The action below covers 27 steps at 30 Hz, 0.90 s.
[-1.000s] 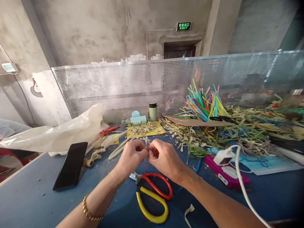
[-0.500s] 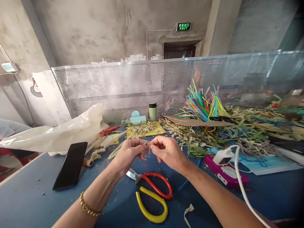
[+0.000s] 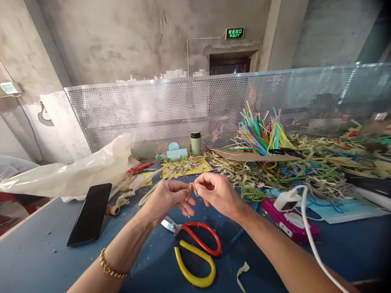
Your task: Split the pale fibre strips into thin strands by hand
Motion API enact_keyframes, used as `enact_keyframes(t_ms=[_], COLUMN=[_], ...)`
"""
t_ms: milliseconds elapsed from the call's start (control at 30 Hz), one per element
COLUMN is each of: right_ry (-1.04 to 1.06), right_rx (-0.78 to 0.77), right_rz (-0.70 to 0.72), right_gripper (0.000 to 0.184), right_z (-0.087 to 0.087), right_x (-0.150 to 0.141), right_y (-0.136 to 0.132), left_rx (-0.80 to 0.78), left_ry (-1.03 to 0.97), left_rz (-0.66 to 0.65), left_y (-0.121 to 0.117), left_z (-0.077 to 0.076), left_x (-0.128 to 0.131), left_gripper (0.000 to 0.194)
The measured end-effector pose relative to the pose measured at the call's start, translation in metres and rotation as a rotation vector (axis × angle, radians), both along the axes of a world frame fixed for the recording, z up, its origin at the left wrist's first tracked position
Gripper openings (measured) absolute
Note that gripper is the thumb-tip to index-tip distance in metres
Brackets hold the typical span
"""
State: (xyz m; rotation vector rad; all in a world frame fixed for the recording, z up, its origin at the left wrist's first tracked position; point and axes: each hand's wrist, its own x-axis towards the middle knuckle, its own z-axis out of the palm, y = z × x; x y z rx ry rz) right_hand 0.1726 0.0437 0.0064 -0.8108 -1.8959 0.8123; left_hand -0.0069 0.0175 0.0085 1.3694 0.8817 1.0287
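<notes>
Between my two hands, above the blue tabletop, is a small pale strip of fibre (image 3: pixel 191 187), thin and partly hidden by fingers. My left hand (image 3: pixel 171 197) pinches it between thumb and index finger, with the other fingers loosely spread below. From the other side my right hand (image 3: pixel 215 193) pinches the strip with its fingertips, the rest of its fingers curled. Just under the hands lie scissors (image 3: pixel 198 246) with one red and one yellow handle, their blades partly behind my left wrist. A curled pale scrap (image 3: pixel 242 273) lies to their right.
A black phone (image 3: pixel 89 214) and a clear plastic bag (image 3: pixel 76 167) lie at left. Behind stand a green bottle (image 3: pixel 196 144) and a perforated metal screen (image 3: pixel 146 114). Heaped strands (image 3: pixel 305 171), coloured pipe cleaners (image 3: pixel 264 132) and a magenta box (image 3: pixel 290 226) with a white cable are at right.
My hands have risen slightly and drawn a little apart at the strip. My left hand's lower fingers have opened out, and more of the scissor blades shows.
</notes>
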Motion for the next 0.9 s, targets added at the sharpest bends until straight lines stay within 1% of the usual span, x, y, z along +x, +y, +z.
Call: enact_keyframes(t_ms=[167,267,333,367,467,533,633,733,800,867,900], right_ry=[-0.020,-0.017,-0.002,0.013,0.055,0.028,-0.068,-0.119,-0.136,-0.163,-0.180], right_rx=[0.030,0.044,0.016,-0.008,-0.053,-0.011,0.059,0.060,0.073,0.121,0.150], right_rz=[-0.022,-0.053,-0.026,0.006,0.077,0.052,-0.015,-0.019,-0.014,-0.045,-0.068], right_gripper=[0.013,0.027,0.033,0.034,0.028,0.026,0.026,0.025,0.026,0.027,0.027], right_z=[0.002,0.005,0.005,0.005,0.001,-0.001,-0.001,0.001,0.003,0.003,0.003], right_x=[0.000,-0.001,-0.003,-0.004,-0.006,-0.006,-0.002,0.002,0.002,0.001,0.000], right_y=[-0.003,-0.005,-0.006,-0.006,-0.005,-0.004,-0.003,-0.002,-0.002,-0.003,-0.004], left_rx=[-0.009,0.020,0.050,0.067,0.108,0.124,0.162,0.174,0.186,0.243,0.284], left_ry=[-0.173,-0.190,-0.184,-0.179,-0.149,-0.111,-0.046,0.016,0.068,0.140,0.179], left_rz=[0.065,0.042,0.031,0.030,0.029,0.042,0.087,0.111,0.141,0.203,0.237], left_y=[0.000,0.000,-0.001,-0.002,-0.004,-0.005,-0.004,-0.003,-0.003,-0.002,-0.002], left_z=[0.001,0.001,0.000,0.000,-0.001,-0.001,0.000,0.003,0.005,0.006,0.006], left_x=[0.001,0.002,0.005,0.006,0.011,0.012,0.010,0.006,0.003,0.001,0.000], left_gripper=[0.039,0.039,0.042,0.044,0.048,0.050,0.050,0.049,0.043,0.034,0.032])
